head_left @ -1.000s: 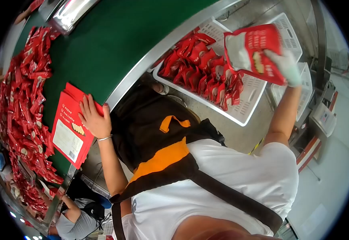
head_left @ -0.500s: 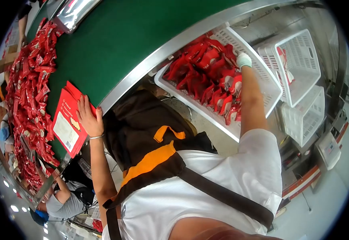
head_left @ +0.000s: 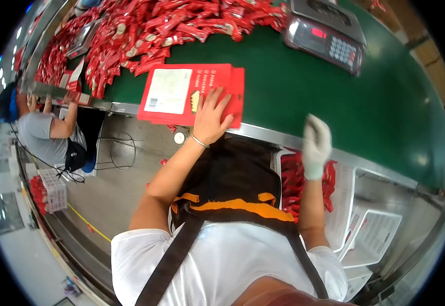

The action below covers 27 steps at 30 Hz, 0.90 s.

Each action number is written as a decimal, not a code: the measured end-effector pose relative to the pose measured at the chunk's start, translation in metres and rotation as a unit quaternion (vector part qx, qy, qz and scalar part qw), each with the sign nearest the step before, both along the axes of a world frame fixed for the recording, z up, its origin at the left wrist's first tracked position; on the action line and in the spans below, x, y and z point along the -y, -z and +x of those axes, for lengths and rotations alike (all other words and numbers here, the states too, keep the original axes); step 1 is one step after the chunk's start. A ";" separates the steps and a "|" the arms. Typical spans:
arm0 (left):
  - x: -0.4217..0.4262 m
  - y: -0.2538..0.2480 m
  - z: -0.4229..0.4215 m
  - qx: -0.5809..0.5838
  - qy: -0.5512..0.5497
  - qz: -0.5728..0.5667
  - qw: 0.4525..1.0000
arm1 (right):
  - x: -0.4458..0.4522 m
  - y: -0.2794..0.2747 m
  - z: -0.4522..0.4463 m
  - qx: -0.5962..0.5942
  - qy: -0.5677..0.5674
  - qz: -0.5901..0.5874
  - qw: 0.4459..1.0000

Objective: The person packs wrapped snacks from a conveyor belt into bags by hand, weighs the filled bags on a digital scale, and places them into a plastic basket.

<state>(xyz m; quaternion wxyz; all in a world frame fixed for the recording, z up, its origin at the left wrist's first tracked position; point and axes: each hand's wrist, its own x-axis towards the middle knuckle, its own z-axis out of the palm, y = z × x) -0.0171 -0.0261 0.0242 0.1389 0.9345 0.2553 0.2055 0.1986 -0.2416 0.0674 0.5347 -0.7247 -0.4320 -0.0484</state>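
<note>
My bare left hand (head_left: 212, 120) lies on a stack of flat red printed pouches (head_left: 148, 104) at the belt's near edge, its fingers spread. The top pouch has a white label panel with a barcode. My right hand (head_left: 317, 145), in a white glove, hangs over the metal edge of the green belt (head_left: 268, 86). It is slightly blurred and its fingers are hard to make out; I see nothing in it. Below that hand, a white plastic crate (head_left: 341, 204) holds filled red packs (head_left: 291, 183), partly hidden by my forearm.
A heap of small red wrapped packets (head_left: 181, 23) covers the belt's far side. A digital scale (head_left: 324, 38) stands at the far right. More white crates (head_left: 373, 237) are at the lower right. Another person (head_left: 49, 130) works at the belt on the left.
My right hand has come out of the crate and up to the belt edge. My left hand stays on the red pouches. The head view has turned left.
</note>
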 end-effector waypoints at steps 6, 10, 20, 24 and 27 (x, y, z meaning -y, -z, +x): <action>-0.026 0.014 -0.032 -0.015 -0.020 0.012 1.000 | -0.212 -0.018 -0.030 0.173 -0.239 -0.144 0.945; -0.125 0.007 -0.073 0.203 -0.227 -0.078 0.949 | -0.327 -0.009 -0.017 0.261 -0.193 -0.252 0.912; -0.349 0.008 -0.028 -0.052 -0.424 -0.266 0.864 | -0.455 0.011 -0.001 0.278 -0.126 -0.422 0.853; -0.335 -0.002 0.029 -0.013 -0.411 -0.290 0.864 | -0.456 0.018 0.019 0.267 -0.134 -0.422 0.856; -0.320 0.004 0.045 -0.042 -0.370 -0.293 0.881 | -0.433 0.014 0.028 0.218 -0.160 -0.412 0.870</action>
